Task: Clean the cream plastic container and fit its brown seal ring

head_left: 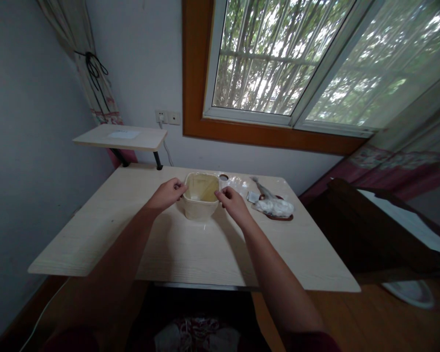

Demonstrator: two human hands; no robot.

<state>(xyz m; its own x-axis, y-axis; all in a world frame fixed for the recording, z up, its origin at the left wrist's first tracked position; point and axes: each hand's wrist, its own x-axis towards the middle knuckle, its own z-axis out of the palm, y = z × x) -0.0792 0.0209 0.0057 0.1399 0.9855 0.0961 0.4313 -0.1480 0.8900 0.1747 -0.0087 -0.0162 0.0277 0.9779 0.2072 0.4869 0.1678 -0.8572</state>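
A small cream-coloured plastic bin (200, 211) stands on the pale wooden table (205, 254), its open top tilted toward me. What looks like a thin, shiny film shows along its rim, though I cannot tell for sure. My left hand (167, 193) is closed in a pinch at the bin's left rim. On the opposite side, my right hand (233, 201) pinches the right rim between thumb and fingers. The bin's inner walls are visible, and nothing can be made out inside.
Clear crumpled plastic (239, 184) lies behind my right hand, beside a small round brown-topped item (223, 177). Farther right are a white packet (253, 197) and a plastic-wrapped bundle (275, 208) on a brown base. A raised shelf (146, 139) stands at the back left, below wall sockets (167, 117).
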